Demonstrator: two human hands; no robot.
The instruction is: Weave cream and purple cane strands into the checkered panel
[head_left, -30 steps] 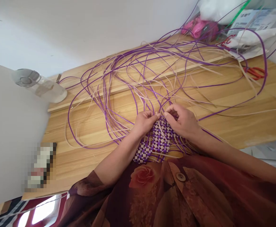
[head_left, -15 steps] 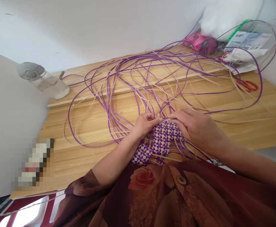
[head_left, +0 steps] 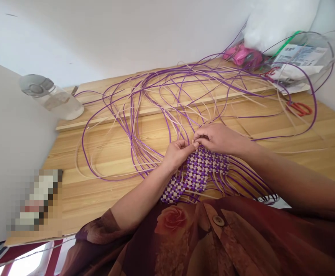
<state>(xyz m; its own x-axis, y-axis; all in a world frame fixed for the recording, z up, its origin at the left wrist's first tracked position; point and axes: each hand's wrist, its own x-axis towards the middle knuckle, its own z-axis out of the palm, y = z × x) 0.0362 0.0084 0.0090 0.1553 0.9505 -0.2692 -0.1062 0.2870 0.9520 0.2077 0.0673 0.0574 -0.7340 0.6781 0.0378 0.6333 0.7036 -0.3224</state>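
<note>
1. My left hand (head_left: 178,153) and right hand (head_left: 216,138) met fingertip to fingertip at the far edge of one woven panel (head_left: 194,172), both pinching strands there.
2. The panel, a purple-and-tan checker weave, lay on the tabletop (head_left: 104,184) at the near edge, just in front of me.
3. Loose purple strands (head_left: 133,126) and tan strands (head_left: 242,96) fanned out across the tabletop; too many and too tangled to count.
4. One clear bottle (head_left: 52,97) lay far left.
5. One pair of red scissors (head_left: 299,108) lay far right.
6. One clear plastic bag (head_left: 302,61) sat in the far right corner.
</note>
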